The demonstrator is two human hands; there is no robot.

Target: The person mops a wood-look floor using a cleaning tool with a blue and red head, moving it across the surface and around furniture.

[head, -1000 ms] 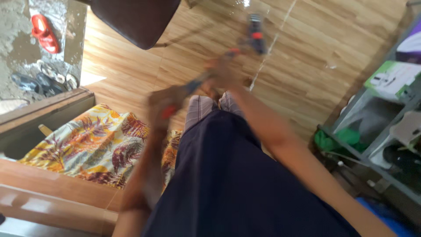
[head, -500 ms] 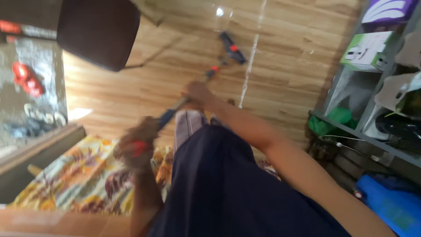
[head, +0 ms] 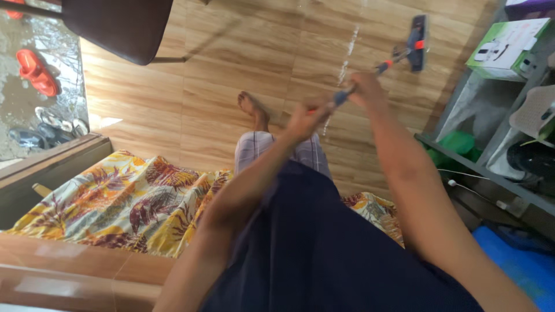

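The mop handle [head: 370,75] is gripped by both hands: the left hand [head: 303,120] is clenched around its near end just right of frame centre, and the right hand [head: 365,88] is closed on the shaft further up, toward the upper right. The handle runs diagonally from the hands to the mop head [head: 417,41], which lies flat on the wood floor [head: 231,63] at the upper right, just beside the shelf [head: 485,173]. A pale wet streak [head: 348,52] is seen on the boards left of the head; elsewhere a sheen is faint and cannot be read with certainty, so the mopped share is judged partial at best. The floor toward the upper left, under the chair [head: 118,26], shows no clear wetness and is judged still to be covered. A bare foot [head: 254,110] is planted at centre. A leaf-print cloth [head: 127,202] lies at the lower left.
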